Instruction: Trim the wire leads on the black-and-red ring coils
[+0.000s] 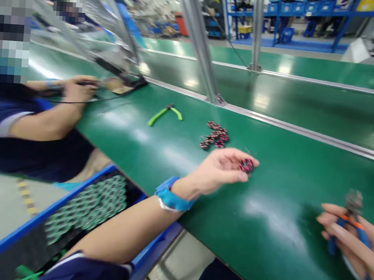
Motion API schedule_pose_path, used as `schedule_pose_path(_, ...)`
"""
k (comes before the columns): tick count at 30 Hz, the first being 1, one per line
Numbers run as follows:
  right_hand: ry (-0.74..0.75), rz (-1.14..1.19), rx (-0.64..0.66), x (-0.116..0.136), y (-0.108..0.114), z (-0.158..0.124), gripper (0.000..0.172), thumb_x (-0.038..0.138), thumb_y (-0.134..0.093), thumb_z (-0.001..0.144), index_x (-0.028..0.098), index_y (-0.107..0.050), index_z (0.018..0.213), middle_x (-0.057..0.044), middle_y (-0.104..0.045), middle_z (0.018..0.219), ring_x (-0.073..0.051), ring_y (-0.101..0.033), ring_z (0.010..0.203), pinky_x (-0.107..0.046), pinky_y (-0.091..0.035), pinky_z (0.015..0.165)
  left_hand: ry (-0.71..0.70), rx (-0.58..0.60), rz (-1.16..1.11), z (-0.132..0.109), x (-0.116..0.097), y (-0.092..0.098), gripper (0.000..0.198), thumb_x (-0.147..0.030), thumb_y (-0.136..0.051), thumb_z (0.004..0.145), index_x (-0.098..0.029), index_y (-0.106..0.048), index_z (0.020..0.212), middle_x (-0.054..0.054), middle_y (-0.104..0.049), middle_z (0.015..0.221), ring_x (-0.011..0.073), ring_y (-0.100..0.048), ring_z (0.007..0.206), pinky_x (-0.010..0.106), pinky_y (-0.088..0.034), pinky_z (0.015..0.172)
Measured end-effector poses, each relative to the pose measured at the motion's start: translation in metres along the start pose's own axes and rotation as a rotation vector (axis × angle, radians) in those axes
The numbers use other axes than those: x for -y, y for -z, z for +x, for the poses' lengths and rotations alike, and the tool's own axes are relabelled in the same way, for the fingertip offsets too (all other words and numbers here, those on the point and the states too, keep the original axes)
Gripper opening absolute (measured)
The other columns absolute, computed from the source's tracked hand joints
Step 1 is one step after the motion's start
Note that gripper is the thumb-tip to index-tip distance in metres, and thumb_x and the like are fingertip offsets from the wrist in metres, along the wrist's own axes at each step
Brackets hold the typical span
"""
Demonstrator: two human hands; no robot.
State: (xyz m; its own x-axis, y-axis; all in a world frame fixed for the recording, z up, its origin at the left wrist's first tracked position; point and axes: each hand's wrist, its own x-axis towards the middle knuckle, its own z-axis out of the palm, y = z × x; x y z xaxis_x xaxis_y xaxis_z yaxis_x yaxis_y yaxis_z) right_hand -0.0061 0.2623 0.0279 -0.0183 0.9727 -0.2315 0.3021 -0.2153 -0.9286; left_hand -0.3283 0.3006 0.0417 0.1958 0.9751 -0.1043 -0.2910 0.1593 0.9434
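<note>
Between thumb and fingers, my left hand (218, 170) holds a small round wound coil (246, 165), dark with red and pink segments. A thin wire end sticks up from it. Just beyond that hand a cluster of similar coils (216, 133) lies on the green bench (173, 156). At the right edge my right hand (356, 241) is wrapped round a pair of cutting pliers (353, 207) with blue and orange handles, its metal jaws pointing up and away. The two hands are well apart. Blur hides whether the jaws are parted.
Green-handled pliers (166, 113) lie spread farther back on the bench. Below left, a blue-rimmed bin (41, 213) holds many green-edged ring parts. A co-worker's arm (47, 121) rests on the bench at left. A metal post (200, 43) rises from the rail behind the coils.
</note>
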Motion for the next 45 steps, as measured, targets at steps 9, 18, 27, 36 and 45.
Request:
schedule_pose_path(9, 0.031, 0.288, -0.093, 0.022, -0.016, 0.001, 0.039, 0.036, -0.077, 0.066, 0.016, -0.060, 0.095, -0.002, -0.067, 0.076, -0.015, -0.062, 0.068, -0.030, -0.052, 0.071, 0.395, 0.443, -0.168, 0.026, 0.066, -0.116, 0.033, -0.011, -0.081, 0.060, -0.011, -0.066, 0.090, 0.001, -0.068, 0.076, 0.0081, -0.061, 0.068, 0.019, -0.048, 0.065)
schedule_pose_path(18, 0.010, 0.297, -0.038, 0.019, -0.015, 0.001, 0.030, 0.031, -0.073, 0.068, 0.016, -0.059, 0.089, 0.003, -0.060, 0.067, -0.010, -0.054, 0.057, -0.026, -0.046, 0.059, 0.368, 0.486, -0.045, 0.022, 0.058, -0.118, 0.028, -0.006, -0.074, 0.066, -0.012, -0.059, 0.088, 0.001, -0.067, 0.076, 0.0088, -0.064, 0.072, 0.021, -0.050, 0.073)
schedule_pose_path(27, -0.060, 0.442, -0.113, 0.019, -0.007, 0.005, 0.042, 0.031, -0.082, 0.059, 0.016, -0.061, 0.093, 0.002, -0.063, 0.073, -0.011, -0.056, 0.061, -0.027, -0.047, 0.061, 0.394, 0.497, -0.101, 0.024, 0.054, -0.116, 0.025, -0.007, -0.075, 0.067, -0.010, -0.059, 0.085, 0.002, -0.068, 0.078, 0.0079, -0.065, 0.074, 0.020, -0.052, 0.075)
schedule_pose_path(36, -0.068, 0.462, -0.182, 0.018, -0.005, 0.006, 0.042, 0.033, -0.082, 0.059, 0.017, -0.060, 0.090, 0.003, -0.063, 0.068, -0.011, -0.057, 0.058, -0.025, -0.044, 0.057, 0.416, 0.518, -0.103, 0.025, 0.055, -0.115, 0.023, -0.006, -0.075, 0.067, -0.009, -0.062, 0.085, 0.003, -0.070, 0.077, 0.0077, -0.065, 0.072, 0.019, -0.052, 0.072)
schedule_pose_path(45, -0.066, 0.507, -0.188, 0.021, -0.008, 0.009, 0.043, 0.033, -0.084, 0.056, 0.017, -0.061, 0.088, 0.005, -0.059, 0.065, -0.009, -0.052, 0.054, -0.025, -0.044, 0.056, 0.444, 0.552, -0.065, 0.028, 0.055, -0.113, 0.023, -0.007, -0.076, 0.067, -0.009, -0.061, 0.085, 0.004, -0.070, 0.079, 0.0087, -0.067, 0.074, 0.020, -0.054, 0.075)
